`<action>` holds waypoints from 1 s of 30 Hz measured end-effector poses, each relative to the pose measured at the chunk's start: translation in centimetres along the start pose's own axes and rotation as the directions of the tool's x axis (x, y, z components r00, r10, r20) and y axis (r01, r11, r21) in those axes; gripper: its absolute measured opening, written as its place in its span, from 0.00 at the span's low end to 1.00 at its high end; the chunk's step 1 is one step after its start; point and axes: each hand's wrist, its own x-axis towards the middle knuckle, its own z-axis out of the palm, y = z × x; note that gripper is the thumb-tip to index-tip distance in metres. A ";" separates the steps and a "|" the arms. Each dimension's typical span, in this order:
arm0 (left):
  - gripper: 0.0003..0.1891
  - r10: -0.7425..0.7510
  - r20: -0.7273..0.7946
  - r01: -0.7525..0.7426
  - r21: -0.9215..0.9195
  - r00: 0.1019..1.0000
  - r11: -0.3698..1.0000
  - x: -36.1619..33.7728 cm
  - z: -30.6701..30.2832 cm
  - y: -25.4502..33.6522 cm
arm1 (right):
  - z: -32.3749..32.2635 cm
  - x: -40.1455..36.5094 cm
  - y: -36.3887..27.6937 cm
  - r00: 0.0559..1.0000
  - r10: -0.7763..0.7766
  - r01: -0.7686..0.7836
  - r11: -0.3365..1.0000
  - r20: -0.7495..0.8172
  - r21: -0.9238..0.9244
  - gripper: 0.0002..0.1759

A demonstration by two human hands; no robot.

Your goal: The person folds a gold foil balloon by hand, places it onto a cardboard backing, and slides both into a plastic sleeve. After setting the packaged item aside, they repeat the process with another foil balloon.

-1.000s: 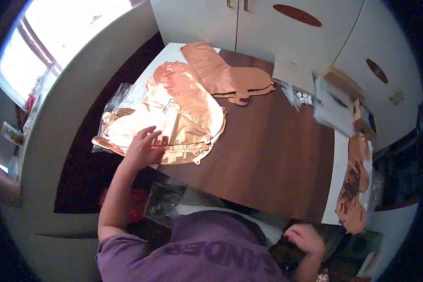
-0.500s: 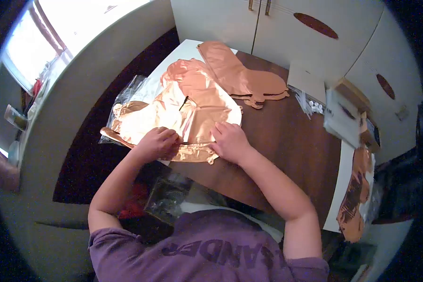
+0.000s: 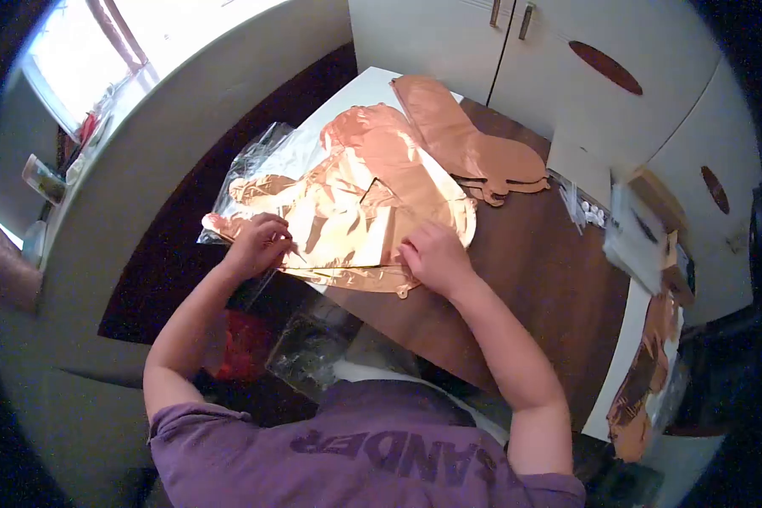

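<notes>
A shiny copper-coloured foil balloon (image 3: 368, 212), flat and creased, lies across the near left of the table. Its near edge is folded, and a dark slit-like mark shows on its upper face. My left hand (image 3: 258, 247) is at its near left edge, fingers curled and closed on the foil. At its near right part, my right hand (image 3: 438, 258) has bent fingers and thumb closed on the foil. More flat copper foil balloons (image 3: 474, 144) lie stacked at the far side. Clear plastic wrap (image 3: 250, 165) sticks out under the balloon's left side.
The brown table (image 3: 525, 245) has white borders. On its right stand a clear plastic container (image 3: 633, 245) and a cardboard box (image 3: 659, 199), with white sticks (image 3: 574, 206) nearby. Another copper foil piece (image 3: 639, 381) lies on the right edge. White cabinets (image 3: 432, 42) close off the back.
My left hand has moved left along the foil, away from my right hand, and the near edge lies flatter. The whole view has shifted slightly.
</notes>
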 end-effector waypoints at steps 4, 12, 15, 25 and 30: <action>0.10 0.036 -0.148 -0.022 0.092 0.988 0.996 1.2 0.9 -1.2 | 1.8 0.9 -0.4 0.999 0.009 -0.010 0.999 -0.034 -0.039 0.10; 0.07 -0.015 0.007 0.013 0.276 1.000 0.961 3.5 -0.8 -0.4 | 3.2 4.7 -3.9 0.999 -0.042 0.047 0.987 -0.034 0.156 0.11; 0.07 -0.023 0.191 -0.055 0.391 0.981 0.919 5.6 -3.0 0.4 | 5.0 6.3 -6.7 0.981 -0.183 0.194 0.956 -0.068 0.222 0.17; 0.11 -0.110 0.248 -0.077 0.640 0.963 0.764 9.1 -3.5 6.1 | 9.3 7.9 -8.9 0.948 -0.279 0.160 0.836 -0.156 -0.524 0.33; 0.13 -0.330 0.402 0.008 0.624 0.854 0.781 10.7 -4.4 6.7 | 9.5 7.0 -9.0 0.903 -0.342 0.148 0.815 -0.260 -0.560 0.32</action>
